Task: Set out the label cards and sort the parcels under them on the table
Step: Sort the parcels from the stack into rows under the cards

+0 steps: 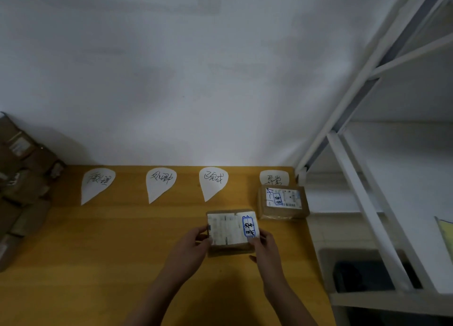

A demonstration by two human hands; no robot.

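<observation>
Left hand (193, 244) and right hand (263, 246) clasp a parcel (230, 230) by its ends, label up, likely for reading, below the label cards (213, 181); a second parcel (283, 200) already lies against them.

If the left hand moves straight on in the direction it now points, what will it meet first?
The left hand grips the held parcel, so that lies first in its line. Beyond it probably comes the third label card, though depth is unclear.

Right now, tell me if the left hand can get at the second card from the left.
Probably yes: only bare table lies between the left hand and that card, but it grips the parcel and must let go first.
</observation>
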